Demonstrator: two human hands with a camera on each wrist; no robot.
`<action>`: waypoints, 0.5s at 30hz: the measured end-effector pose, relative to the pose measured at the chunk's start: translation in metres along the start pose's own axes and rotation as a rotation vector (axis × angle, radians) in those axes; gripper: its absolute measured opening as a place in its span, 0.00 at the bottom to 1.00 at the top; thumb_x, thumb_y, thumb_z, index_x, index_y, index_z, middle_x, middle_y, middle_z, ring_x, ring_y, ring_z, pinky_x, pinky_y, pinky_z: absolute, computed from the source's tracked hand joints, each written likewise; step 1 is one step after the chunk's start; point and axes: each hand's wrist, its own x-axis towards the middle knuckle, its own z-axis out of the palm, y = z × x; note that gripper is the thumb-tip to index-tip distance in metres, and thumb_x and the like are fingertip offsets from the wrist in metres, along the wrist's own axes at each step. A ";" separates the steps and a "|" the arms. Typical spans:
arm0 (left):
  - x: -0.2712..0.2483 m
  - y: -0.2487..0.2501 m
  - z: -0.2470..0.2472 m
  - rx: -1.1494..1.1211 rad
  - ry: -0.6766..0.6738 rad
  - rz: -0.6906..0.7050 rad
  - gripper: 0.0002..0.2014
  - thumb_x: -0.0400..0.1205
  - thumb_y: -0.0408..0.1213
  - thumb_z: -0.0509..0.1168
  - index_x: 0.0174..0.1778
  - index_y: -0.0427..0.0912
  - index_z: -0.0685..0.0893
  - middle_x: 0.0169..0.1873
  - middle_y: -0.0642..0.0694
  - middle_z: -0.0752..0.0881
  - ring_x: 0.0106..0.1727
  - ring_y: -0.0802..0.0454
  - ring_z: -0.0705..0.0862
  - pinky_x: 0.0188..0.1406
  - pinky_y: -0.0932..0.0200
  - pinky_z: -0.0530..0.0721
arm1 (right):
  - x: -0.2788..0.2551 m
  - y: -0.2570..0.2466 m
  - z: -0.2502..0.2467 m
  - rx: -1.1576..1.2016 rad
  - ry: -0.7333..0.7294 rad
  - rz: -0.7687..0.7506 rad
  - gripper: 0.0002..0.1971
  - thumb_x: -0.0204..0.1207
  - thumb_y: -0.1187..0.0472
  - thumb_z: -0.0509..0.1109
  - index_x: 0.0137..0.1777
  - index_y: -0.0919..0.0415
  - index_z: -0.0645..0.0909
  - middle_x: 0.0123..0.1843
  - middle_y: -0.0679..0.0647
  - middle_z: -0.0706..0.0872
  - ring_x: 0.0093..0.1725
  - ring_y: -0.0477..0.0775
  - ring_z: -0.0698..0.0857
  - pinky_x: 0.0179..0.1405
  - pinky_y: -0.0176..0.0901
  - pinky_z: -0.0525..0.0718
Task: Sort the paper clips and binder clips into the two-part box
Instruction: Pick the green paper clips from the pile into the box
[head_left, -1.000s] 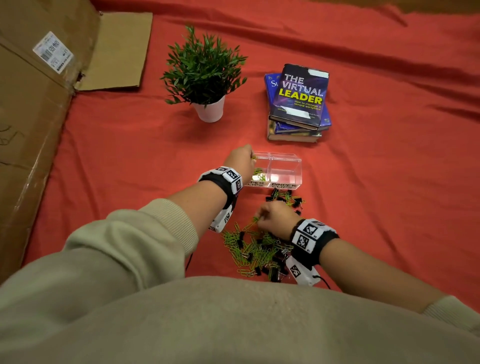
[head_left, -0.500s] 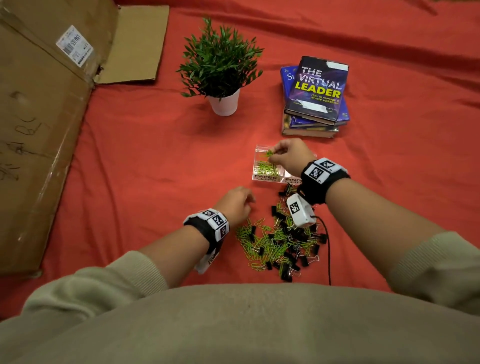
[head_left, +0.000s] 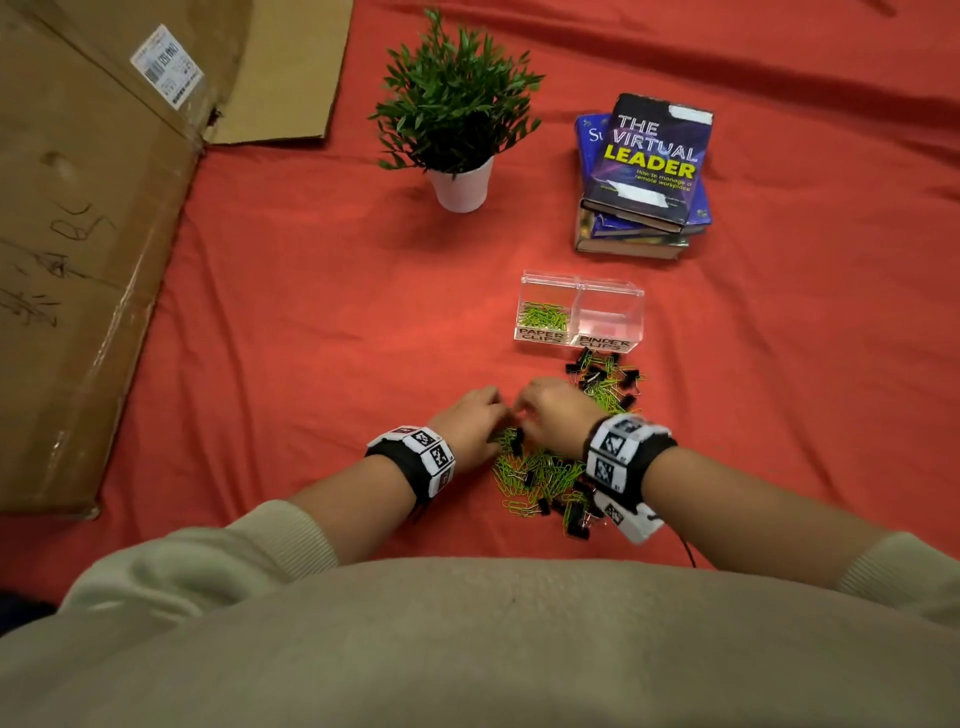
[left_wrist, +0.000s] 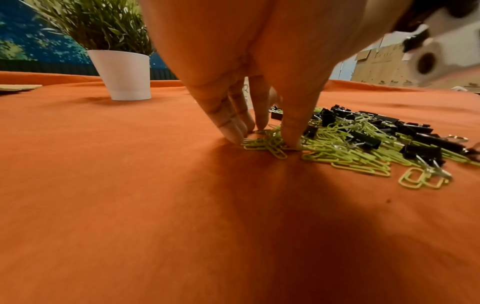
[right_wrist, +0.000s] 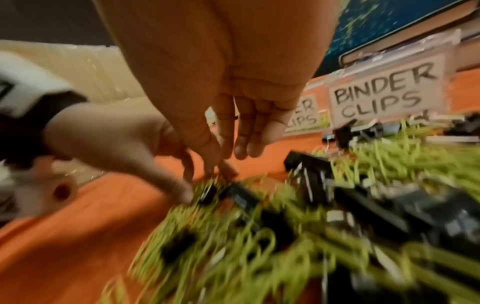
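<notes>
A: Fingers (left_wrist: 235, 125) of the left hand (head_left: 470, 423) straight and pressed together, tips down on the green paper clips (left_wrist: 345, 148) at the heap's left edge, thumb planted just beside them.

B: And the right hand (head_left: 558, 415)?

A: Over the heap, close to the left one. In the right wrist view its fingers (right_wrist: 249, 131) hang loosely, slightly curled, nothing between them. Blurry picture, mind.

B: Heap's a mix, then?

A: Green paper clips tangled with black binder clips (head_left: 597, 374), all lying on the red cloth (head_left: 311, 312) between the person and the two-part box (head_left: 581, 312).

B: Box contents?

A: Clear box, just beyond the heap. Left compartment, labelled PAPER CLIPS, has green clips in it. Right compartment, labelled BINDER CLIPS (right_wrist: 384, 96), shows only cloth through the bottom.

B: Further out?

A: Stack of books (head_left: 644, 182) behind the box, a potted plant (head_left: 457, 119) in a white pot to its left, flattened cardboard (head_left: 78, 260) along the cloth's left side. Both wrists wear marker bands (head_left: 618, 452).
</notes>
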 end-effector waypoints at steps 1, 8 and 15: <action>0.000 0.001 0.000 0.013 0.003 -0.006 0.19 0.75 0.38 0.69 0.63 0.40 0.79 0.59 0.41 0.75 0.62 0.42 0.76 0.63 0.50 0.76 | -0.006 -0.001 0.011 -0.022 -0.022 -0.013 0.12 0.76 0.61 0.65 0.57 0.60 0.82 0.53 0.56 0.81 0.57 0.57 0.80 0.57 0.49 0.80; -0.004 -0.001 0.008 0.035 0.040 -0.048 0.12 0.79 0.40 0.66 0.55 0.39 0.81 0.54 0.42 0.77 0.58 0.42 0.79 0.56 0.47 0.80 | -0.012 0.007 0.035 -0.030 0.028 -0.014 0.11 0.77 0.62 0.67 0.55 0.66 0.83 0.53 0.60 0.79 0.59 0.61 0.77 0.60 0.52 0.76; -0.008 -0.002 0.013 0.008 0.079 -0.100 0.09 0.81 0.40 0.64 0.49 0.36 0.80 0.51 0.41 0.77 0.55 0.41 0.80 0.54 0.46 0.80 | -0.019 0.033 0.018 -0.104 0.122 0.076 0.09 0.75 0.70 0.63 0.52 0.69 0.82 0.52 0.59 0.80 0.55 0.60 0.78 0.54 0.48 0.78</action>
